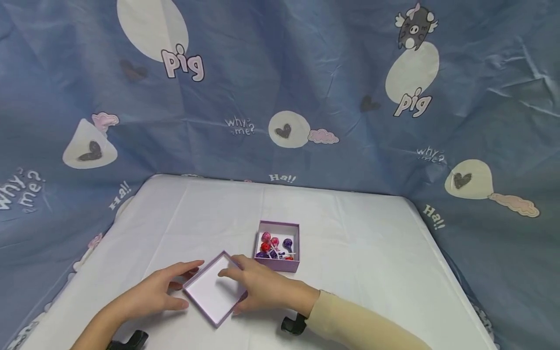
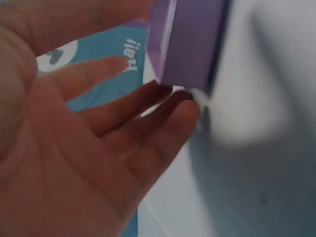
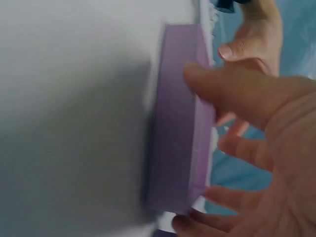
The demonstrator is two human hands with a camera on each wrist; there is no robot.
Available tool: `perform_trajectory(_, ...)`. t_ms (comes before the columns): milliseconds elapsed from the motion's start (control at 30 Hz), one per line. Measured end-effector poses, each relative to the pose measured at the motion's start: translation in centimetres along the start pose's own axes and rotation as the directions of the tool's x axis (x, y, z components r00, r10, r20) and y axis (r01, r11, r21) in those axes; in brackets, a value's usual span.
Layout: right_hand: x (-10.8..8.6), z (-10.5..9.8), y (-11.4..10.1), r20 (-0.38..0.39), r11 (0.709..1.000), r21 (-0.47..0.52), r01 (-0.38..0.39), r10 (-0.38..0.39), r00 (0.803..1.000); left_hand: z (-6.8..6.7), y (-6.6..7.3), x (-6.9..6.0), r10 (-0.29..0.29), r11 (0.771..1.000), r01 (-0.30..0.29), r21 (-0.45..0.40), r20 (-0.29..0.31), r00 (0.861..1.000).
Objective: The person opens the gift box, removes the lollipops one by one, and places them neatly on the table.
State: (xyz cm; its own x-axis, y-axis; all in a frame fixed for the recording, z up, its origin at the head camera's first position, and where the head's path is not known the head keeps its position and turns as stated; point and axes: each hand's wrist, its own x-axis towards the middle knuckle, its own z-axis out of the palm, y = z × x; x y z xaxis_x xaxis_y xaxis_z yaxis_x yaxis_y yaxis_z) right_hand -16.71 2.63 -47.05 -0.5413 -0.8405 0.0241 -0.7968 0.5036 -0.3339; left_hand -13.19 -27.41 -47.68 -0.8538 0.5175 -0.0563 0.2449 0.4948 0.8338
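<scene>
White counter [image 1: 367, 253] carries a shallow purple box lid [image 1: 212, 294], hollow side up. Left hand [image 1: 150, 291], fingers open, is beside its left corner; right hand [image 1: 267, 287] spreads loose fingers over its right side.

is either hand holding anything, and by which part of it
Unclear: the right hand is around the right corner of the lid, but a real grip cannot be told. The left hand, beside its left corner, holds nothing.
</scene>
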Motion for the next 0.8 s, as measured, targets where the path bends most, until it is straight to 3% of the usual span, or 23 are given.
perform_trajectory(167, -0.1, 1.5, -0.2, -0.042, 0.999, -0.037, -0.022, 0.021, 0.999, 0.5, -0.1, 0.0, -0.007, 0.991, 0.012, 0.131, -0.042, 0.999)
perform_trajectory(367, 0.2, 2.4, -0.6, -0.092, 0.997, -0.008, -0.079, 0.078, 0.993, 0.9, -0.6, 0.2, -0.038, 0.975, 0.063, 0.215, -0.119, 0.992)
perform_trajectory(600, 0.5, 2.9, -1.0, -0.185, 0.985, 0.08, -0.154, 0.166, 0.969, 0.5, -1.4, 0.4, -0.103, 0.987, 0.128, 0.097, -0.23, 0.968)
perform_trajectory(800, 1.3, 3.4, -1.3, -0.311, 0.967, 0.188, -0.172, 0.225, 0.923, -0.1, -1.6, 0.5, -0.163, 0.986, 0.167, -0.01, -0.286, 0.944)
